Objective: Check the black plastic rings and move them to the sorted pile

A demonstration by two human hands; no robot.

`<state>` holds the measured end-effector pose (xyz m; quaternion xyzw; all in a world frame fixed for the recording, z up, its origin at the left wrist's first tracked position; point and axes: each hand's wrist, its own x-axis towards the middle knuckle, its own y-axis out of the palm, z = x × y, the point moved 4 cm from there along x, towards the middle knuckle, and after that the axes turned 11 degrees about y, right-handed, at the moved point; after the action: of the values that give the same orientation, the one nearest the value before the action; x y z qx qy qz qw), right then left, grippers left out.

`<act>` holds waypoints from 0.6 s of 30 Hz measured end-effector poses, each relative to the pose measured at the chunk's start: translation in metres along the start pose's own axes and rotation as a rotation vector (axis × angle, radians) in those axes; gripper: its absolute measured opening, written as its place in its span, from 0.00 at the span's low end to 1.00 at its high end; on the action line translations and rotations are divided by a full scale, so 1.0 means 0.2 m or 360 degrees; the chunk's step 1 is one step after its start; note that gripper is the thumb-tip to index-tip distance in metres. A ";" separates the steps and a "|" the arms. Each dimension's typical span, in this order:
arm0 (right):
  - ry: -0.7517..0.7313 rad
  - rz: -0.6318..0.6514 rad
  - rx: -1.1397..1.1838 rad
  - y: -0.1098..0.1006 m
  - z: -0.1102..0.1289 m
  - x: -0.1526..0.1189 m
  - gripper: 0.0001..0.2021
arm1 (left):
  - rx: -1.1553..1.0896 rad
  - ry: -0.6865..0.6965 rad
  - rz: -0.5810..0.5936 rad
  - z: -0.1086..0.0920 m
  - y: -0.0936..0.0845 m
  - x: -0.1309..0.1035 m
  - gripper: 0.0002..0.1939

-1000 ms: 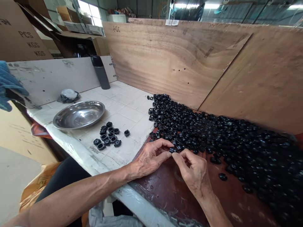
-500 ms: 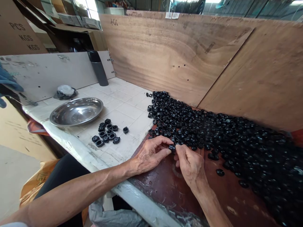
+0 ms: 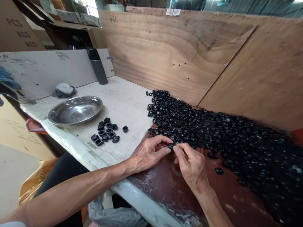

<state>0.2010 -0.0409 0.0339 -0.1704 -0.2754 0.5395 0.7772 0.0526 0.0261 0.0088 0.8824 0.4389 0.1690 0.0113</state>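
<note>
Between thumb and fingers, my left hand [image 3: 151,153] pinches a small black plastic cap [image 3: 170,146] above the dark red board [image 3: 156,186]. The fingertips of my right hand [image 3: 191,162] are closed at the cap's right side and touch it; whether they hold a second small part is hidden. Just beyond both hands spreads a large pile of black plastic caps [image 3: 213,132]. To the left, a small group of black caps [image 3: 105,134] lies on the white tiled surface [image 3: 129,110].
A shallow steel bowl [image 3: 75,110] sits at the left, with a dark flask [image 3: 98,67] behind it. Beside the bowl's far rim is a bundle in dark plastic [image 3: 63,90]. A plywood panel [image 3: 165,53] walls off the back. Cardboard boxes [image 3: 21,28] stand at far left.
My right hand's fingertips have come closer in against the cap, and its fingers have shifted slightly. My left hand keeps its pinch. The view has tilted a little.
</note>
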 end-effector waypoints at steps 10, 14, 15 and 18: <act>0.0193 0.0083 0.0163 0.02 -0.02 -0.01 0.07 | 0.0238 0.0136 -0.0013 -0.02 -0.01 0.00 0.13; 0.0179 0.0069 0.0199 0.02 -0.01 -0.01 0.08 | 0.0187 0.0066 0.0008 -0.02 0.00 0.01 0.12; 0.0227 0.0084 0.0223 0.02 -0.01 0.00 0.08 | 0.0226 0.0086 0.0021 -0.02 0.00 0.00 0.12; 0.0548 0.0141 0.0443 0.05 -0.04 0.00 0.09 | 0.0568 0.0325 0.0091 -0.02 -0.01 0.00 0.11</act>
<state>0.1981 -0.0376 0.0220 -0.1630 -0.0540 0.5688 0.8043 0.0496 0.0258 0.0125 0.8608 0.4356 0.1773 -0.1945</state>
